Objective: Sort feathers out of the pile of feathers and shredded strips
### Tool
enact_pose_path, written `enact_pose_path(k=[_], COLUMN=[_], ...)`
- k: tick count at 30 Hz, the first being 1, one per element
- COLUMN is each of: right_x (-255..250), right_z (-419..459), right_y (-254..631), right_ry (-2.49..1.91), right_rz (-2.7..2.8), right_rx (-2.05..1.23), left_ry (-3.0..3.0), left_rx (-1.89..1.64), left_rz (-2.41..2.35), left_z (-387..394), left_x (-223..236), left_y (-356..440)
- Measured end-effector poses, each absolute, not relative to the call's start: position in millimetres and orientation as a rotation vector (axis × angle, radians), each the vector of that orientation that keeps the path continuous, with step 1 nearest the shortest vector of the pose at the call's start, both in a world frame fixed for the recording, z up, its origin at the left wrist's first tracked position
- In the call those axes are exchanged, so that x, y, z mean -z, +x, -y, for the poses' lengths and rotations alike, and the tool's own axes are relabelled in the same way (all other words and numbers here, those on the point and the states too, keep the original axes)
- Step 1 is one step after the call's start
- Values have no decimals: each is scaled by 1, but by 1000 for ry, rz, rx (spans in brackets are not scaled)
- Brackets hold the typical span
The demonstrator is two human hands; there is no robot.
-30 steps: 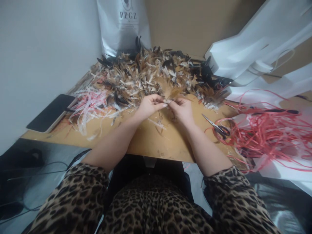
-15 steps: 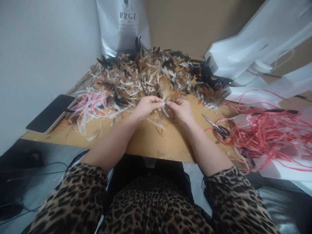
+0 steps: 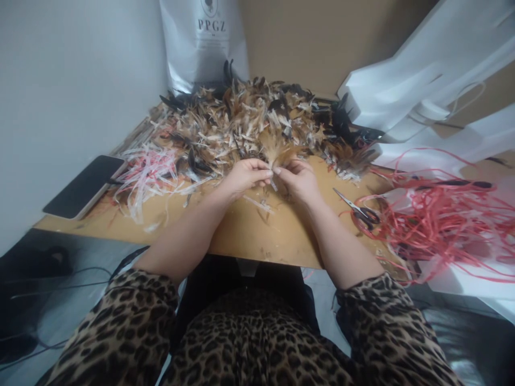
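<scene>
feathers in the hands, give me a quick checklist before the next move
1. Left hand pinching the feathers near their base: ok.
2. Right hand at that base too, thumb beside the left fingertips: ok.
3. Feather base ends tied together: cannot tell, fingers cover much of them.
4. Table free of scraps between the forearms: not ok, pale bits lie there.
5. Scissors clear of the red string: not ok, strands lie at the handles.
6. Phone apart from both hands: ok.

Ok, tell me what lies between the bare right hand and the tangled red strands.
Head view: metal scissors with dark handles lie on the tan tabletop, handle end by the red strands.
</scene>
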State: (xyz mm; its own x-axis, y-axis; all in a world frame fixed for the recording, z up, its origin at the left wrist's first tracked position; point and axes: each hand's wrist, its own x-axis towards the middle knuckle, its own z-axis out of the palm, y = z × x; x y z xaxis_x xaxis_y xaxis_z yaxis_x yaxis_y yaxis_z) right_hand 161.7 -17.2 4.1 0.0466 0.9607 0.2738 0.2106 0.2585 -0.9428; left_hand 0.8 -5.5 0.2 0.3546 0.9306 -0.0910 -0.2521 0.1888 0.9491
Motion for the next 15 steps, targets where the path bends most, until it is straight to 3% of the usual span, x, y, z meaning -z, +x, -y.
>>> enact_pose_path(k=[4, 11, 15], right_x=[2, -5, -6], right_z=[17, 23, 21], right_y=[161, 158, 160], right_ry=[-1205, -940, -965], right_rz=[1359, 1168, 1168], right_rx=[-824, -1439, -1397], left_ry=[1144, 1015, 1012], left_rx=[-1006, -845, -824], left_rz=[-841, -670, -707], left_z=[8, 10, 9], left_x=[-1, 1, 1], left_y=[3, -1, 0])
